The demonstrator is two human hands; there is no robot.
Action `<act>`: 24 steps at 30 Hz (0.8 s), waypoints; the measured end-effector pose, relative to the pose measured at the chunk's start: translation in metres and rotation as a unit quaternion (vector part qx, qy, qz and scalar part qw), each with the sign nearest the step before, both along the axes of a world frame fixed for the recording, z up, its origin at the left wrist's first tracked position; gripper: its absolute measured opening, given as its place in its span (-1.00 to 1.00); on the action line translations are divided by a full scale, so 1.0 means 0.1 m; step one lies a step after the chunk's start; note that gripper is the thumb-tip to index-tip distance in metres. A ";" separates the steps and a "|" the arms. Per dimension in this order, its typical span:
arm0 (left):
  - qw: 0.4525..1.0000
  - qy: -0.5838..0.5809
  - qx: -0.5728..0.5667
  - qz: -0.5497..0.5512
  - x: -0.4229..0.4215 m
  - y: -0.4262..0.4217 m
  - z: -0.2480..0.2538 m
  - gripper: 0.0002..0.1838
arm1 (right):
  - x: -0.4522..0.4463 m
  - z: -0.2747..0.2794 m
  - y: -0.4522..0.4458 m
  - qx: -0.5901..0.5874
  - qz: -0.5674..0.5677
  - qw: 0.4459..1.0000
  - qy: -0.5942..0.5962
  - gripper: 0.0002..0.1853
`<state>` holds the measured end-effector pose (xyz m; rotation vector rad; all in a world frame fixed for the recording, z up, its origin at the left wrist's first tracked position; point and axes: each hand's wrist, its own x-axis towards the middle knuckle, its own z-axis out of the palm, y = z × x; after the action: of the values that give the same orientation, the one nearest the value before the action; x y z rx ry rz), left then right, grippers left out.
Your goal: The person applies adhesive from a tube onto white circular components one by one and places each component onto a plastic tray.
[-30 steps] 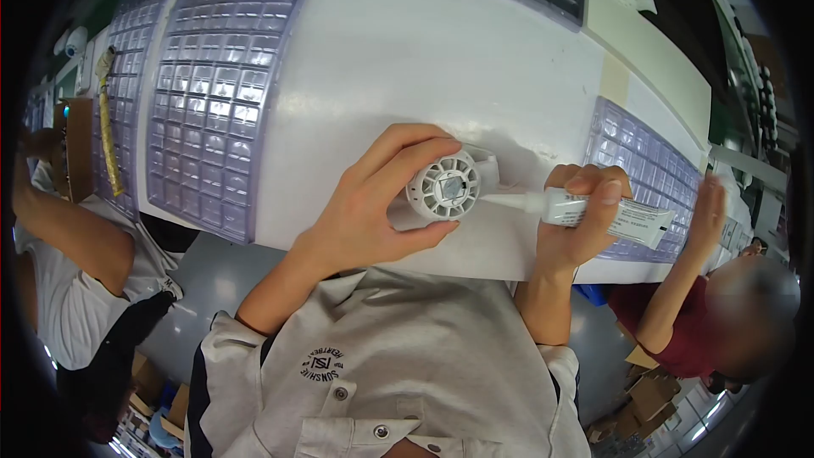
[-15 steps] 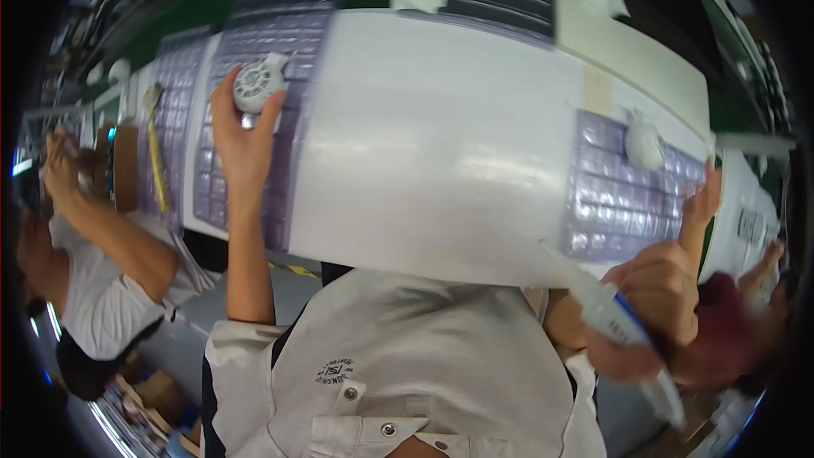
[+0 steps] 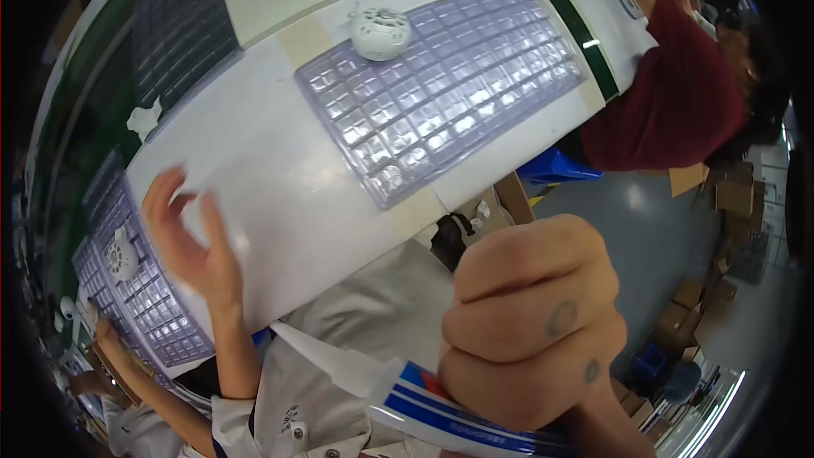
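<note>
My right hand (image 3: 532,322) is in a fist around a white and blue glue tube (image 3: 454,411), close to the camera. The tube's long pale nozzle (image 3: 318,356) points left. Fingers apart and slightly blurred, my left hand (image 3: 191,242) hovers over the white table (image 3: 280,195) and holds nothing. To its left, a white round part with a slotted face (image 3: 123,259) rests on the left clear plastic tray (image 3: 174,312). A second white round part with slots (image 3: 381,34) sits on the right clear plastic tray (image 3: 441,89).
At the far side are a dark ribbed tray (image 3: 185,30) and a crumpled white tissue (image 3: 144,119). A co-worker in a maroon shirt (image 3: 670,93) is at the right; another co-worker's arm (image 3: 144,377) shows at the lower left. Cardboard boxes (image 3: 733,191) stand on the floor.
My left hand has let go of the white round part on the left tray and moved right. My view has turned right. The glue tube in my right hand appears nearer and larger.
</note>
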<state>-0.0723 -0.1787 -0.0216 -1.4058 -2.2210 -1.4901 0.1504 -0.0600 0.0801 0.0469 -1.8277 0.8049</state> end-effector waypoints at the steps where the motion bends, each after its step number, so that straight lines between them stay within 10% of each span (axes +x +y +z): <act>1: 0.999 -0.017 -0.019 -0.038 0.15 0.28 0.01 -0.51 | 0.07 0.00 0.01 0.009 -0.001 1.000 0.028 -0.90; 10: 0.981 0.153 -0.110 -0.033 0.85 1.82 -0.19 -0.31 | 0.39 0.11 -0.10 0.033 -0.123 0.991 -0.046 -0.91; 15: 0.991 0.035 -0.075 -0.101 0.60 1.80 -0.18 -0.32 | 0.37 -0.14 0.14 0.113 -0.110 0.982 0.103 -0.81; 20: 0.976 -0.097 -0.018 -0.193 0.18 0.72 0.01 -0.34 | 0.05 -0.43 0.08 -0.114 -0.307 0.939 0.110 -0.63; 24: 0.958 -0.199 -0.090 -0.187 -0.12 -0.33 -0.19 -0.30 | -0.43 -0.61 0.03 -0.265 -0.081 0.955 0.107 -0.62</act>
<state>-0.0848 -0.2115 -0.0402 -1.8007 -2.4769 -1.8747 0.1073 -0.0573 0.0190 -0.3444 -1.3477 1.1023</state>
